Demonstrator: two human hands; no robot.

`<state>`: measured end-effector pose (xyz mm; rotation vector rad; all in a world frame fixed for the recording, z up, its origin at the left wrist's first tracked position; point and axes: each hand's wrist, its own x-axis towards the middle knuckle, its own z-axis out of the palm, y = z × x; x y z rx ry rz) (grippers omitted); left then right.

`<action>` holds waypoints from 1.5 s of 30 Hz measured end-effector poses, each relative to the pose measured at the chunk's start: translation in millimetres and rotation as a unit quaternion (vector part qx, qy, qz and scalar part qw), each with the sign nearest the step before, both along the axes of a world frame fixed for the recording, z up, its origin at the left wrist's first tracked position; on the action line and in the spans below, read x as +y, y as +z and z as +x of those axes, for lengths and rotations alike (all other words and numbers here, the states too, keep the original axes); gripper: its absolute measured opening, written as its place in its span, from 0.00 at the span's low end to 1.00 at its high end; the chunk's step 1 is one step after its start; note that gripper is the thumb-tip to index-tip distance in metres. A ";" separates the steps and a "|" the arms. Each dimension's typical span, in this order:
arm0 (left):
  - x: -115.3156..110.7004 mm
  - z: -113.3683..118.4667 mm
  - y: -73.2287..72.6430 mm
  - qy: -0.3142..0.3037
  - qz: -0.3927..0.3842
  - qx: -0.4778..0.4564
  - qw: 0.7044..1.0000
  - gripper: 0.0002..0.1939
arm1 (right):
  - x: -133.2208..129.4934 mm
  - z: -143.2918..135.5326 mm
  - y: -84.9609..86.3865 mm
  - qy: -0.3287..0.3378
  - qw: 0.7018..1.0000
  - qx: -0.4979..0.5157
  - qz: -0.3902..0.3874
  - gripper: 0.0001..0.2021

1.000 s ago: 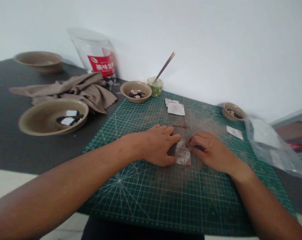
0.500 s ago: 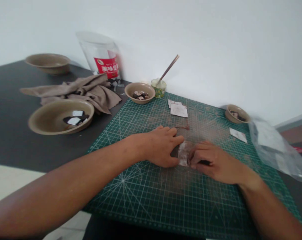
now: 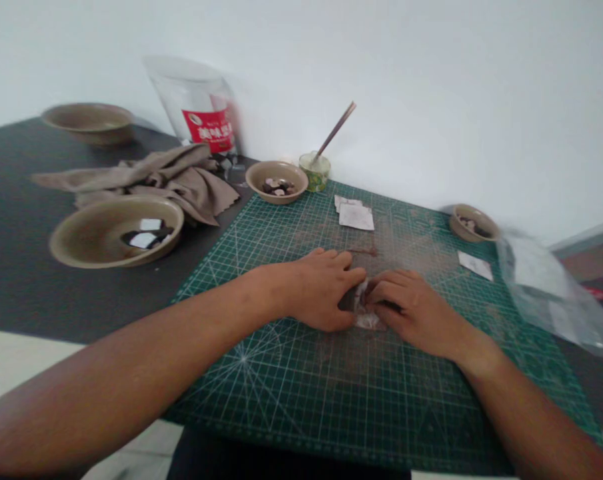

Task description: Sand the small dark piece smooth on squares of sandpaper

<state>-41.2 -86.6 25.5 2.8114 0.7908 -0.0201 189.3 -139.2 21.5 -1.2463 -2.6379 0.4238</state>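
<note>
A small whitish sheet, smudged with brown, lies on the green cutting mat between my two hands. My left hand bears down on its left side, thumb and forefinger spread apart along that edge. Against the sheet's middle are the bunched fingertips of my right hand. Whatever they pinch is too small or too hidden to make out. Brown dust coats the mat around the sheet. Just beyond my left fingers is a thin brown streak.
White squares lie behind my hands, another white piece at right. Bowls with small pieces stand at the back, right and left. Also around: a cloth, clear jar, cup with sticks, plastic bag.
My right fingertips have slid left and slightly away from me over the sheet, nearer my left forefinger. More of the sheet's near right corner shows. My left hand stays in place.
</note>
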 end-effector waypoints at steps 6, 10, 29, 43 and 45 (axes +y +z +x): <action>-0.4 0.2 0.9 0.000 -0.005 0.000 1.000 0.26 | -1.9 3.8 3.2 0.027 0.999 -0.017 -0.032 0.06; -0.5 0.2 1.3 -0.002 0.000 -0.001 1.000 0.26 | -1.7 -2.5 0.1 -0.006 1.000 -0.013 0.000 0.05; 0.1 0.4 0.6 -0.007 -0.004 -0.005 1.000 0.26 | -5.4 1.6 3.3 0.019 0.999 0.006 -0.046 0.07; 0.9 0.2 -1.0 -0.003 -0.003 -0.004 1.000 0.26 | -1.7 -6.3 -1.1 -0.009 0.999 0.017 -0.026 0.07; 1.0 0.2 -1.2 0.001 -0.001 -0.001 1.000 0.26 | 0.0 -8.3 -1.8 -0.050 0.999 0.018 -0.006 0.06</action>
